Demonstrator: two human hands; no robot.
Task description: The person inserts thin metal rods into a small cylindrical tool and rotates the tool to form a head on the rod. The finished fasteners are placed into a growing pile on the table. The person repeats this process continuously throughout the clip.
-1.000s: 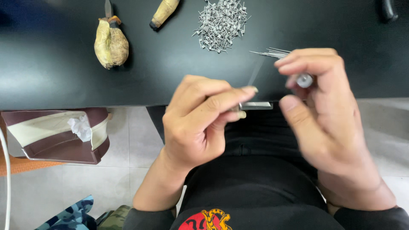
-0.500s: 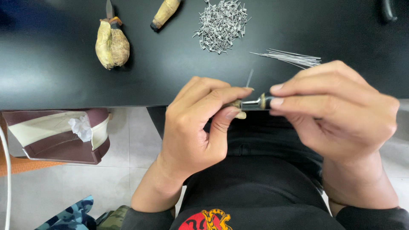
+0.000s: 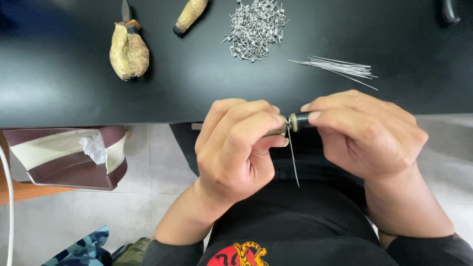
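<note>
Thin steel wire point(image 3: 293, 160), dark cylindrical tool point(image 3: 298, 121)

Table point(image 3: 74, 74) glossy black, smooth, reflecting light. On it: pile of bright metal staples point(image 3: 255, 27), bundle of thin shiny wires point(image 3: 342, 68), two handles wrapped in rough yellowish tape point(image 3: 129, 51). Below its edge, tool point(image 3: 298, 121) with black glossy body, brass ring, thin metal needle; matt pale floor tiles.

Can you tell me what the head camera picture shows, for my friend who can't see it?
Two hands meet over a black table's edge: the left hand and right hand grip a small dark tool with a thin wire hanging down. On the table lie loose wires and a pile of metal bits.
</note>
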